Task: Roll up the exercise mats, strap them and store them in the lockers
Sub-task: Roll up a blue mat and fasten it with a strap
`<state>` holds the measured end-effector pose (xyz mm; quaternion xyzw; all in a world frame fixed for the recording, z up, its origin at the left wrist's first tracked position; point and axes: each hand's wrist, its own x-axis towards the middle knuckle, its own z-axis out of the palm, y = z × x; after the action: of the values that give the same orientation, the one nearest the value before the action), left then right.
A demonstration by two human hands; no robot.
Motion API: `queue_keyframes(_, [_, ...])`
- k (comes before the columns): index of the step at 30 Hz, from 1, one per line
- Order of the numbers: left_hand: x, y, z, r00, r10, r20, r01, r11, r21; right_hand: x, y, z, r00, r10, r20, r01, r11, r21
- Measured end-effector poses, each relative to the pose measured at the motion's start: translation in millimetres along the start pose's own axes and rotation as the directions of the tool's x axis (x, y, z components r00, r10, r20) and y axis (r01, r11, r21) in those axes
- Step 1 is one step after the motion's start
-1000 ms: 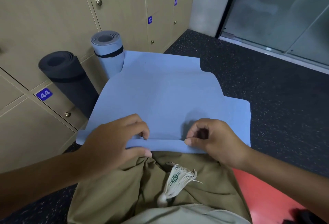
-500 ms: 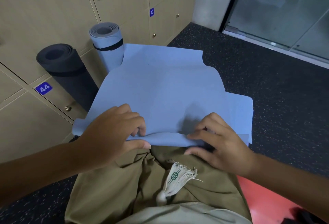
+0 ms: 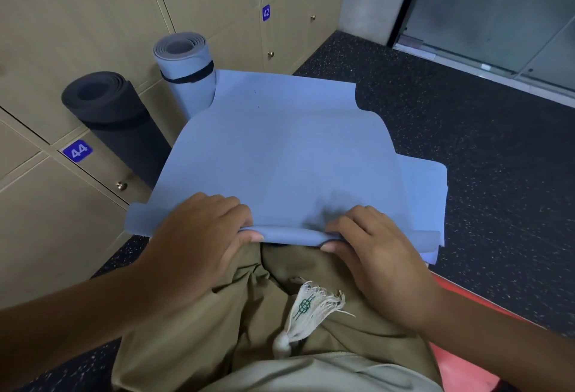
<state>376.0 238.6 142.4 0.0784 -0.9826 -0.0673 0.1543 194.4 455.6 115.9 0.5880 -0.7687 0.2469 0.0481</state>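
Note:
A light blue exercise mat [image 3: 280, 149] lies spread on the dark floor in front of my knees, folded over itself at the right. Its near edge is curled into a thin roll. My left hand [image 3: 199, 236] grips the left part of that roll, fingers on top and thumb underneath. My right hand [image 3: 370, 248] grips the right part the same way. A rolled grey-blue mat [image 3: 186, 77] with a black strap stands upright against the beige lockers [image 3: 77, 18]. A rolled black mat [image 3: 115, 117] leans on the lockers beside it.
Locker doors with brass knobs and blue number tags 44 [image 3: 77, 151] and 42 [image 3: 266, 12] line the left side. A glass door [image 3: 497, 12] closes off the far right. A red mat [image 3: 460, 360] lies under my right forearm. Speckled black floor [image 3: 466, 130] lies to the right.
Both hands rolled the near edge of the blue mat forward. My right hand went from pinching the edge to wrapping round the thin roll.

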Motion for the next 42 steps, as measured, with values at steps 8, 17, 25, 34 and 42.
queue_keyframes(8, [13.6,-18.3,-3.2,0.946,-0.301,0.116,0.322,0.905,-0.278,16.7,15.0,-4.1,0.994,0.051,0.095,-0.063,0.99,0.126])
queue_keyframes(17, [26.0,-26.9,4.2,0.88,-0.444,0.17,0.472,0.776,-0.417,39.5,33.6,-8.6,0.878,0.408,0.249,-0.476,0.792,0.381])
queue_keyframes(25, [32.1,-36.9,12.8,0.9,-0.392,0.19,0.434,0.768,-0.471,43.1,41.4,0.4,0.878,0.417,0.234,-0.477,0.738,0.477])
queue_keyframes(34, [48.1,-51.6,21.8,0.939,-0.194,0.286,0.324,0.778,-0.538,30.3,53.8,18.4,0.997,0.037,-0.064,-0.009,0.92,0.391])
queue_keyframes(42, [49.8,-54.2,18.0,0.956,-0.14,0.257,0.267,0.775,-0.572,31.8,65.0,12.9,0.974,-0.224,-0.03,0.224,0.94,0.258])
